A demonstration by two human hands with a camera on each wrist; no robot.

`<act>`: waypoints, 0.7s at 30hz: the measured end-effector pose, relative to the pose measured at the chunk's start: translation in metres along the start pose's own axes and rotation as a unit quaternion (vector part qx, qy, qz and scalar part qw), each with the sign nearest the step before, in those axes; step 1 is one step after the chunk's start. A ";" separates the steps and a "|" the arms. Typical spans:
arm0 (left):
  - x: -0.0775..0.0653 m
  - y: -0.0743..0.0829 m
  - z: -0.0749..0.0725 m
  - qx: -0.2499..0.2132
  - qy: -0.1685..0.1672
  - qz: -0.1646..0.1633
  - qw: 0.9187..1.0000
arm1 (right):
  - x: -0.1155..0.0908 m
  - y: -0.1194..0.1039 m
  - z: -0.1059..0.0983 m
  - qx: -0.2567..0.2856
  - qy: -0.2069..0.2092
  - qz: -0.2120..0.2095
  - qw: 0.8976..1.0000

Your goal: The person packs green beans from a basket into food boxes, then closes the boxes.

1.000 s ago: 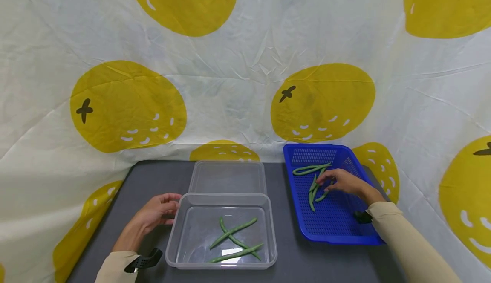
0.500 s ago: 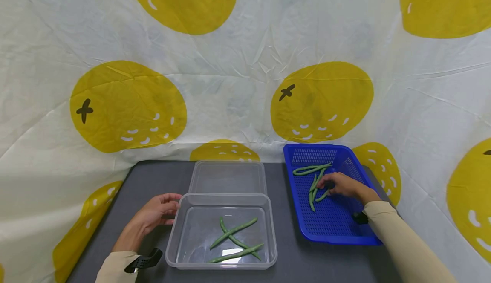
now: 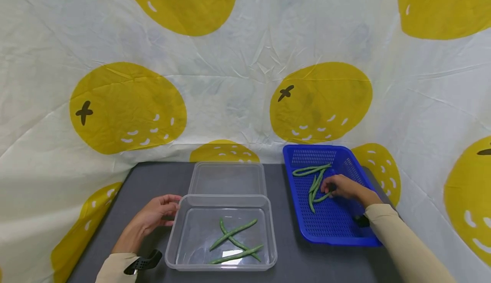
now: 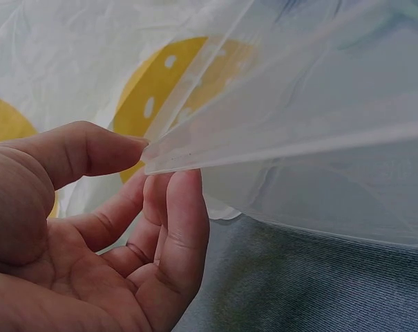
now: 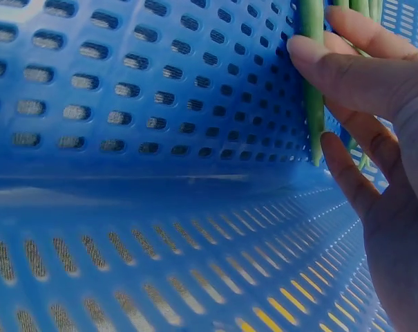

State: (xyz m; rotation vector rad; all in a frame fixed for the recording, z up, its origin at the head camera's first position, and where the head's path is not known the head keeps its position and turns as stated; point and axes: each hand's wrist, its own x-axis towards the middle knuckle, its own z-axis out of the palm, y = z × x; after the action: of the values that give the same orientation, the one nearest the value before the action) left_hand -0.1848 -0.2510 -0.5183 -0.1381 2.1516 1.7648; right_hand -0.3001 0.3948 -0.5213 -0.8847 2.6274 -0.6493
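On the counter (image 3: 161, 180), the basket (image 3: 330, 225) stood between two and three o'clock from the box (image 3: 193, 236). At the box's ten o'clock corner, the left hand (image 3: 155, 212) pinched its edge, fingers (image 4: 186, 235) nearly together; inside the basket, the right hand (image 3: 344, 186) pinched one bean (image 5: 314, 111). Picking seemed the step; the next move probably called for lifting it clear.

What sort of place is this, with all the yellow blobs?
Maybe a small indoor work corner, though I can't tell which room. There's a dark table, a patterned cloth behind it, and a blue basket with green beans inside.
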 end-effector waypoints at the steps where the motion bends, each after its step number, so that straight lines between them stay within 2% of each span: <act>1: 0.000 0.000 0.000 0.001 0.000 0.001 1.000 | -0.001 -0.001 0.000 0.004 -0.002 0.001 1.000; 5: 0.000 0.000 -0.001 0.004 0.000 0.003 1.000 | -0.003 -0.005 -0.003 0.006 -0.014 -0.017 1.000; 9: 0.000 -0.001 0.000 0.004 0.003 0.001 1.000 | -0.007 -0.010 -0.009 -0.016 -0.023 -0.036 0.999; 14: -0.001 -0.001 0.001 0.003 0.007 0.000 1.000 | -0.011 -0.017 -0.018 -0.041 -0.008 -0.057 0.997; 21: -0.001 0.001 0.001 0.003 0.011 -0.001 1.000 | -0.015 -0.024 -0.023 -0.039 0.013 -0.044 0.998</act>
State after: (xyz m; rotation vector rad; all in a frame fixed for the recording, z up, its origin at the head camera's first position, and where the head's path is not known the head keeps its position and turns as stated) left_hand -0.1839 -0.2503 -0.5176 -0.1585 2.1703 1.7630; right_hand -0.2861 0.3943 -0.4872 -1.0255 2.6652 -0.5871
